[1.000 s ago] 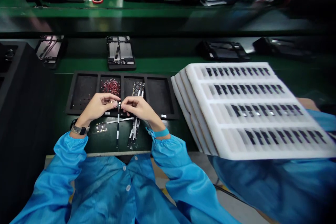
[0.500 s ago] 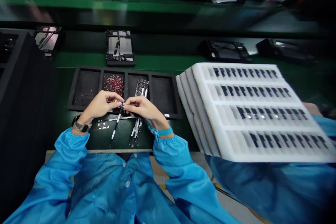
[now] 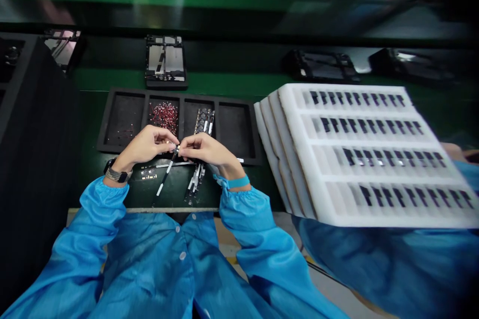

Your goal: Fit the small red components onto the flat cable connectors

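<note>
head cam | at head height | facing forward, down | near left hand (image 3: 146, 144) and right hand (image 3: 206, 151) | green bench (image 3: 235, 72) beyond

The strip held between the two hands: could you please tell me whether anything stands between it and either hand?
Nothing visible stands between the strip and either hand: the left hand and right hand both pinch at its far end, though the exact contact is too small to make out.

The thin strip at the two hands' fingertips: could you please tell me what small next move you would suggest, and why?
Perhaps the left hand should steady the thin strip while the right hand gently adjusts its upper end: both hands appear to pinch it there, while its lower length slants toward the near bench edge, held by neither.
</note>
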A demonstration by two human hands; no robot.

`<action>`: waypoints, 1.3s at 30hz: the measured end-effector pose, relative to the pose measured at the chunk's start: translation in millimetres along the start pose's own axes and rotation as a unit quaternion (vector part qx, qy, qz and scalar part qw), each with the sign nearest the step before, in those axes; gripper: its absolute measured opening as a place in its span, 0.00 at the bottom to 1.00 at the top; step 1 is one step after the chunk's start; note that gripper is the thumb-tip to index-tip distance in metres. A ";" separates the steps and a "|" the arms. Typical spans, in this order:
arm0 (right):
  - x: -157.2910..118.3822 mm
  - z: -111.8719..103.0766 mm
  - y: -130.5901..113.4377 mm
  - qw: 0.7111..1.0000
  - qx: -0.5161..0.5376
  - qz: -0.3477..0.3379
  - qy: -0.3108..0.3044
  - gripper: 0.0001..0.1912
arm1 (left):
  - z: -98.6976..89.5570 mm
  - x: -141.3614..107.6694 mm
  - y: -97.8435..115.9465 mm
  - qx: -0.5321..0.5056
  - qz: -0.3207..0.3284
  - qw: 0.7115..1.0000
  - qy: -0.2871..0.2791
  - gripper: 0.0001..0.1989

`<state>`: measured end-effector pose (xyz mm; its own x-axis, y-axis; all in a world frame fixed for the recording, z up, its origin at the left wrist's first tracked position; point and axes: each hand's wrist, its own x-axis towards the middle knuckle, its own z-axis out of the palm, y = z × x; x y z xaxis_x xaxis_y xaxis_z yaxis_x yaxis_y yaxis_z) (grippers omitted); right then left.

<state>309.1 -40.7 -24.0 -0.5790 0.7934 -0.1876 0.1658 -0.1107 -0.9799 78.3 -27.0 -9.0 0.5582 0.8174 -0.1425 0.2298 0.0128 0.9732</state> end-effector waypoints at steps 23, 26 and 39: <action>-0.3 7.7 6.2 0.999 0.016 0.007 0.051 0.21 | 2.6 -2.1 2.8 -0.040 -0.025 0.999 0.020 0.09; -2.5 2.5 3.3 0.996 0.018 -0.039 0.084 0.21 | -15.0 -12.1 10.5 -0.062 -0.019 0.997 0.038 0.11; 47.3 -0.1 4.4 0.925 -0.322 -0.102 0.173 0.08 | -89.8 -34.1 -11.9 -0.314 0.096 0.882 0.339 0.11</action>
<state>282.5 -3.5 -37.1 -0.3794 0.9148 0.1385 0.5866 0.3536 -0.7286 -15.1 -3.3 0.5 -0.1147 0.9929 -0.0305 -0.4229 -0.0210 0.9060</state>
